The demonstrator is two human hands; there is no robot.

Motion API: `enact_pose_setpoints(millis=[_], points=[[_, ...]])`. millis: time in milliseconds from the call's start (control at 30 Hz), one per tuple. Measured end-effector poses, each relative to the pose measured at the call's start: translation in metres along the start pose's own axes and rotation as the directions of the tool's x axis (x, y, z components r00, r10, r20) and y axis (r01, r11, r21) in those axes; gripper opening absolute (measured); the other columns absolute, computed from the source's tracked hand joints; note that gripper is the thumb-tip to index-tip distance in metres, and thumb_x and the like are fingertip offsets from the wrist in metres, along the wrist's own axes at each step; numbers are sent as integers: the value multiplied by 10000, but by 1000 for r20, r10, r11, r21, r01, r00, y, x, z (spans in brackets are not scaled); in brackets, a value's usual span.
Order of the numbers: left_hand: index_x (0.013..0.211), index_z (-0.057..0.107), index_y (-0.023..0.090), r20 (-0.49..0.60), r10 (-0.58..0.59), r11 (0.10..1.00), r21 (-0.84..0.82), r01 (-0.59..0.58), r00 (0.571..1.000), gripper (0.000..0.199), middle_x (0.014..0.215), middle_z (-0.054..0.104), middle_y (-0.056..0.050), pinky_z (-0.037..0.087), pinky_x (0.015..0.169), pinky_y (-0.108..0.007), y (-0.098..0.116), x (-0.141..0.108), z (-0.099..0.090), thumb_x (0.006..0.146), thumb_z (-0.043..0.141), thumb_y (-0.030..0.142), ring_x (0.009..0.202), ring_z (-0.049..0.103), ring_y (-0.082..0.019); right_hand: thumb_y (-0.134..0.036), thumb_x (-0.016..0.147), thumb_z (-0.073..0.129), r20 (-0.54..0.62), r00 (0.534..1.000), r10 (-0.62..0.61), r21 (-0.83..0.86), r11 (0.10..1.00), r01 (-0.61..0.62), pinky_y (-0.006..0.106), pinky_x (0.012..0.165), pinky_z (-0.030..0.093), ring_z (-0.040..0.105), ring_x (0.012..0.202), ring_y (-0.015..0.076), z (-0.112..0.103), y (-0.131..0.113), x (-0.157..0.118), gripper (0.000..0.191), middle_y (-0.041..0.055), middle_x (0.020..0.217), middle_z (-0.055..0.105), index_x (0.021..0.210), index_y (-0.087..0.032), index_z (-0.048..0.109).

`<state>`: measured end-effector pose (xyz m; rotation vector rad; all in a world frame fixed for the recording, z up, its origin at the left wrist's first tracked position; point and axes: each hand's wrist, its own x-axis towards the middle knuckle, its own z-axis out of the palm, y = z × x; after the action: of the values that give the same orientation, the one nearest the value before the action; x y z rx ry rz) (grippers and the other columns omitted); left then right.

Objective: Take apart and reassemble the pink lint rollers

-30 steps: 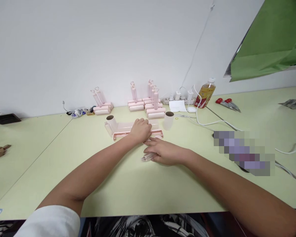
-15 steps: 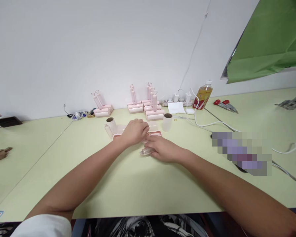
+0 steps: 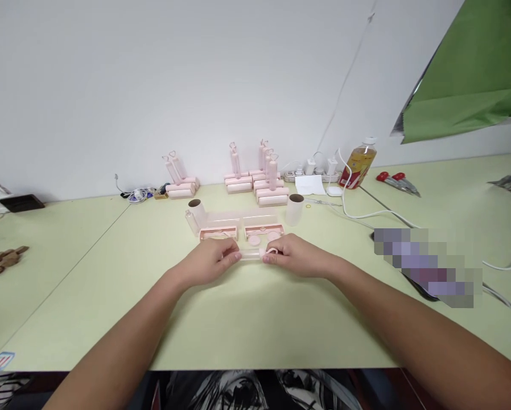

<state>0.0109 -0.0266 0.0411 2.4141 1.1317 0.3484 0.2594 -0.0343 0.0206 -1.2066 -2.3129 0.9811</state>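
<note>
Between my two hands lies a clear tube handle (image 3: 251, 255), held level just above the table. My left hand (image 3: 208, 261) pinches its left end. Thumb and fingers of my right hand (image 3: 300, 254) grip its right end, where a pale pink loop (image 3: 273, 250) shows. Just beyond are two open pink cases, a left case (image 3: 218, 233) and a right case (image 3: 264, 230), with a round pink disc (image 3: 254, 241) in front. Clear covers (image 3: 223, 218) lie behind them. A second clear tube handle (image 3: 192, 222) leans by a white roll (image 3: 197, 212) on the left.
Another white roll (image 3: 295, 209) stands on the right. Several assembled pink lint rollers (image 3: 272, 196) line the wall. A bottle (image 3: 358, 164), a power strip (image 3: 310, 175), red-handled pliers (image 3: 394, 182) and a blurred-out object (image 3: 424, 267) are to the right. Brown pieces (image 3: 1, 262) lie far left.
My left hand has come back from the cases and now holds the tube's left end. My right hand has lifted the tube level and grips its loop end. The cases are uncovered.
</note>
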Motion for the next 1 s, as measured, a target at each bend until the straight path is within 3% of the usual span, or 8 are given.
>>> enact_pose_setpoints(millis=[133, 233, 333, 500, 633, 767, 867, 1000], points=[[899, 599, 193, 50, 92, 994, 51, -95, 994, 335, 830, 644, -48, 377, 649, -287, 19, 1, 17, 963, 333, 387, 735, 565, -190, -489, 926, 427, 22, 1000, 18, 124, 992, -21, 234, 503, 259, 333, 514, 98, 17, -4, 3, 430, -61, 542, 365, 617, -189, 433], [968, 565, 192, -4, 56, 998, 21, -56, 998, 328, 914, 640, -62, 385, 644, -288, 28, 1, 31, 968, 303, 389, 766, 570, -197, -492, 933, 411, 2, 1000, 14, 221, 975, -14, 231, 514, 289, 356, 524, 101, 22, -6, 3, 428, -54, 558, 403, 629, -191, 433], [907, 547, 192, -52, 23, 1000, -5, -23, 998, 285, 833, 617, -39, 354, 593, -274, 28, 1, 38, 947, 356, 400, 698, 538, -178, -508, 909, 462, -4, 999, -45, 236, 971, 44, 225, 512, 276, 332, 533, 98, 18, -4, 1, 434, -57, 571, 370, 617, -193, 401], [757, 519, 181, -68, -31, 944, -330, 7, 997, 357, 612, 453, 30, 289, 521, -239, 20, 4, 36, 891, 471, 508, 549, 405, -112, -552, 913, 425, 0, 995, -100, 244, 965, 97, 229, 529, 320, 395, 526, 107, 3, 1, 0, 464, -41, 553, 436, 629, -187, 458], [752, 482, 182, -105, -88, 774, -634, 2, 991, 341, 596, 395, 57, 282, 491, -219, 10, 7, 27, 862, 525, 502, 504, 360, -78, -532, 924, 392, -233, 972, 16, 19, 1000, -12, 233, 529, 295, 400, 538, 114, -4, 7, 7, 458, -31, 577, 453, 623, -191, 450], [831, 490, 189, -98, -131, 572, -820, -6, 987, 221, 623, 489, 40, 354, 485, -231, 6, 8, 18, 869, 486, 406, 491, 452, -91, -472, 909, 421, -300, 947, 117, -281, 938, -204, 263, 494, 210, 359, 499, 122, -1, 6, 26, 440, -14, 530, 445, 570, -192, 441], [910, 528, 175, -150, -102, 545, -835, -71, 983, 275, 690, 581, -2, 434, 591, -262, 6, 8, 15, 878, 508, 447, 587, 549, -119, -408, 907, 425, -282, 944, 171, -404, 871, -278, 277, 499, 214, 422, 524, 138, 2, 2, 44, 407, 41, 582, 545, 577, -184, 507], [961, 587, 166, -265, -66, 584, -792, -178, 962, 364, 842, 636, -54, 463, 748, -302, 2, 6, 11, 854, 578, 514, 785, 589, -156, -399, 894, 451, -244, 944, 222, -418, 854, -309, 274, 496, 233, 475, 531, 147, 8, -2, 62, 403, 75, 612, 596, 577, -174, 556]])
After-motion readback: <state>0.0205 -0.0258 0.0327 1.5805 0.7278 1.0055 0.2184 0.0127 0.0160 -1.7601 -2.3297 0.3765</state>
